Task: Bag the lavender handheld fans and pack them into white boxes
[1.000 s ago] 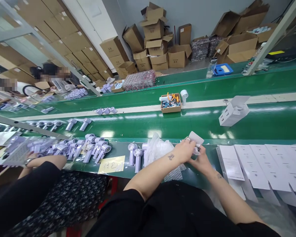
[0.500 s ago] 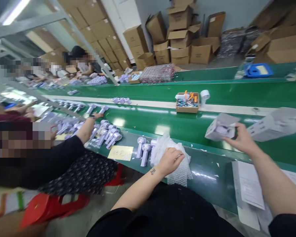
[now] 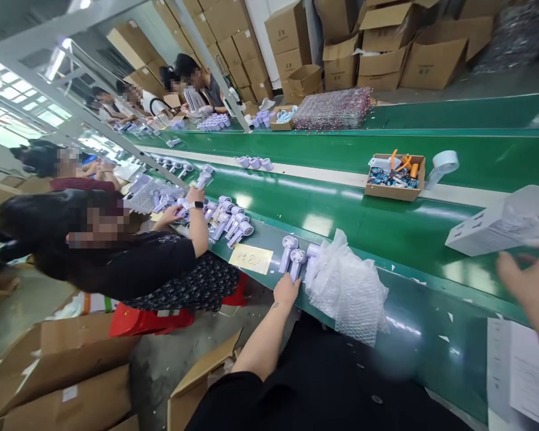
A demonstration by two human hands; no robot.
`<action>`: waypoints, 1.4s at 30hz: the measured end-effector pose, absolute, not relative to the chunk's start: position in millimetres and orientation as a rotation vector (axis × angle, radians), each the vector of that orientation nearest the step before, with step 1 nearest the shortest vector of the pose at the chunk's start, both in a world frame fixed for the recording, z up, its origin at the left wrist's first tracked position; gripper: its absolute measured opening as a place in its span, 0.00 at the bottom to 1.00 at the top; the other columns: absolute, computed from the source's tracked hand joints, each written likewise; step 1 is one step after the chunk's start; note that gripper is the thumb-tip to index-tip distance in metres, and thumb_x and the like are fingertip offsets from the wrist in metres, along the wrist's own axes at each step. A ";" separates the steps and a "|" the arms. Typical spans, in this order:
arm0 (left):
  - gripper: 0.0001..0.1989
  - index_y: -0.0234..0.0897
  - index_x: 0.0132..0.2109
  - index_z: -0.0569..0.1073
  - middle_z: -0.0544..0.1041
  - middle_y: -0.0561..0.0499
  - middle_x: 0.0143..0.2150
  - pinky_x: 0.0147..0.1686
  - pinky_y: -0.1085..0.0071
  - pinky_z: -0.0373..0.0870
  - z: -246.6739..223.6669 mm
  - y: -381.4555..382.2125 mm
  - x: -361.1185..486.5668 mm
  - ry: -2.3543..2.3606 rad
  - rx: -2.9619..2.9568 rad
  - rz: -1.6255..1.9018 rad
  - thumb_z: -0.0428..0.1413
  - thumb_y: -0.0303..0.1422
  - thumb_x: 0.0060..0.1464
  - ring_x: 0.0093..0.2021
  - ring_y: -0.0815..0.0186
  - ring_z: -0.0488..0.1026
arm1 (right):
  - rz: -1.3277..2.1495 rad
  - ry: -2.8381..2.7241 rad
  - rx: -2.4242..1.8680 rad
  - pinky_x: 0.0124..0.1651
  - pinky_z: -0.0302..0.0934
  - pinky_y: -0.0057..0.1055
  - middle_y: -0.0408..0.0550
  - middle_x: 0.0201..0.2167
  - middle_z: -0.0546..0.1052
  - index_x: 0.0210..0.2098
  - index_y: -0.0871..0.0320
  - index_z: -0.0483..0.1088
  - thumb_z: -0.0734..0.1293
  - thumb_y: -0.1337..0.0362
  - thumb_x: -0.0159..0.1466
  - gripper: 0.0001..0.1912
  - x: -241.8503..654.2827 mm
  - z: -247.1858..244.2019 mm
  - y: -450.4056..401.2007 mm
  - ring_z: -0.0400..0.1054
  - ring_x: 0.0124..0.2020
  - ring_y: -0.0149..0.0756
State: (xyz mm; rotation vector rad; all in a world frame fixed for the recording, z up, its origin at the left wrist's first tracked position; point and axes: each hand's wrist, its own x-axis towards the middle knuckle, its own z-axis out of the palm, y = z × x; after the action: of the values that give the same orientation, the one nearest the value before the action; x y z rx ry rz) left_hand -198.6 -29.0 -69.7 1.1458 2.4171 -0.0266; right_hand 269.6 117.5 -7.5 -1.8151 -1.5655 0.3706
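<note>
My left hand (image 3: 286,291) has its fingers around the handle of a small purple fan (image 3: 297,257) near the bench edge. A second purple fan (image 3: 290,242) lies just beyond it. To the right of this hand is a pile of clear bubble wrap bags (image 3: 348,281), partly over another purple piece. At the right edge, my right hand (image 3: 532,281) has its fingers apart beside a white box (image 3: 485,230) with plastic at its open end. The fingertips are near the box, and part of this hand is cut off by the frame.
A co-worker (image 3: 161,263) sits at the left by many purple fans (image 3: 233,221). Beyond the green belt (image 3: 332,209) stand a carton of tools (image 3: 393,190) and a tape roll (image 3: 444,161). A yellow note (image 3: 250,258) and printed sheets (image 3: 530,365) lie on the bench.
My left hand has moved left from the bubble wrap to a fan. My right hand has let go of a white box and moved right. The view has turned left.
</note>
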 end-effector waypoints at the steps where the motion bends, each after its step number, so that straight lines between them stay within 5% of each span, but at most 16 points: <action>1: 0.18 0.31 0.44 0.69 0.76 0.36 0.42 0.40 0.64 0.64 -68.0 -29.2 -200.9 2.399 1.150 -0.041 0.51 0.42 0.56 0.44 0.52 0.73 | 0.465 -1.557 -1.866 0.43 0.55 0.53 0.60 0.36 0.71 0.36 0.51 0.67 0.65 0.52 0.56 0.12 248.5 -7.2 93.7 0.64 0.47 0.62; 5: 0.17 0.33 0.36 0.70 0.76 0.42 0.34 0.35 0.67 0.65 -41.9 -39.8 -205.8 2.314 1.139 0.253 0.47 0.44 0.57 0.37 0.57 0.74 | 1.647 -1.408 -1.588 0.29 0.62 0.38 0.49 0.27 0.75 0.35 0.53 0.70 0.71 0.49 0.51 0.18 153.5 -18.9 10.7 0.70 0.26 0.42; 9: 0.20 0.34 0.33 0.69 0.71 0.52 0.25 0.24 0.73 0.64 -16.3 -45.9 -172.5 1.733 0.918 0.713 0.51 0.49 0.53 0.24 0.67 0.69 | 2.157 -0.654 -1.203 0.37 0.67 0.37 0.49 0.43 0.77 0.42 0.52 0.68 0.73 0.50 0.51 0.23 75.1 -25.3 -17.9 0.73 0.38 0.40; 11: 0.22 0.33 0.35 0.68 0.69 0.53 0.24 0.22 0.74 0.64 -17.2 -43.5 -142.6 1.388 0.910 0.654 0.53 0.51 0.50 0.22 0.68 0.69 | 2.129 -0.419 -1.038 0.42 0.67 0.40 0.48 0.46 0.76 0.42 0.52 0.69 0.73 0.51 0.50 0.23 55.9 -24.9 -13.7 0.72 0.44 0.42; 16: 0.21 0.36 0.45 0.65 0.72 0.50 0.33 0.31 0.70 0.69 -58.7 -37.1 -89.0 0.952 1.441 0.196 0.50 0.50 0.55 0.33 0.65 0.73 | 1.653 -0.201 -1.210 0.33 0.69 0.32 0.44 0.28 0.78 0.36 0.57 0.72 0.76 0.54 0.45 0.22 87.7 -26.7 -2.9 0.72 0.28 0.35; 19: 0.17 0.34 0.43 0.67 0.71 0.42 0.44 0.39 0.65 0.68 -88.8 -39.3 -84.9 0.757 2.093 -0.223 0.58 0.41 0.51 0.46 0.56 0.69 | 1.495 -0.081 -1.312 0.28 0.70 0.31 0.43 0.24 0.75 0.35 0.56 0.72 0.74 0.50 0.47 0.21 130.2 -25.3 -21.3 0.70 0.23 0.34; 23: 0.11 0.32 0.46 0.68 0.69 0.38 0.48 0.42 0.64 0.67 -111.8 -41.3 -93.3 0.642 2.378 -0.359 0.51 0.27 0.55 0.51 0.54 0.65 | 1.423 -0.014 -1.417 0.25 0.70 0.30 0.40 0.26 0.75 0.37 0.51 0.70 0.77 0.59 0.43 0.22 156.4 -18.7 -71.5 0.72 0.23 0.35; 28: 0.14 0.31 0.44 0.71 0.72 0.41 0.45 0.48 0.62 0.65 -113.5 -26.6 -103.2 0.734 2.213 -0.328 0.50 0.20 0.49 0.48 0.56 0.69 | 1.659 0.016 -1.400 0.31 0.72 0.31 0.40 0.29 0.74 0.39 0.51 0.70 0.77 0.66 0.44 0.24 141.0 -15.4 -136.6 0.71 0.26 0.33; 32: 0.14 0.33 0.47 0.71 0.73 0.42 0.45 0.47 0.65 0.65 -99.2 -17.8 -100.7 0.889 2.130 -0.185 0.49 0.24 0.54 0.47 0.59 0.70 | 1.864 0.015 -1.269 0.31 0.71 0.33 0.41 0.29 0.73 0.43 0.53 0.69 0.76 0.67 0.45 0.26 115.0 -15.1 -158.9 0.69 0.25 0.32; 37: 0.14 0.35 0.49 0.69 0.71 0.54 0.28 0.30 0.74 0.66 -69.6 -17.8 -87.5 1.037 1.572 0.121 0.51 0.31 0.55 0.28 0.70 0.68 | 1.998 -0.144 -1.106 0.26 0.68 0.31 0.41 0.31 0.73 0.51 0.50 0.65 0.75 0.66 0.45 0.34 90.6 -16.9 -139.4 0.66 0.23 0.30; 42: 0.14 0.32 0.42 0.70 0.65 0.58 0.22 0.24 0.78 0.59 -39.5 -16.7 -81.1 1.005 1.056 0.414 0.57 0.34 0.48 0.21 0.75 0.61 | 1.972 -0.290 -1.119 0.28 0.69 0.33 0.41 0.32 0.73 0.46 0.53 0.69 0.73 0.65 0.49 0.25 92.9 -16.5 -118.5 0.66 0.27 0.31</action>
State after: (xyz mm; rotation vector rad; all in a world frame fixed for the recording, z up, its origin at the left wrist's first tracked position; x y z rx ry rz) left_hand -81.1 -16.7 -39.5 1.0563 1.0050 0.4139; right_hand 92.9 -118.5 -16.5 -1.1192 -0.2900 1.9724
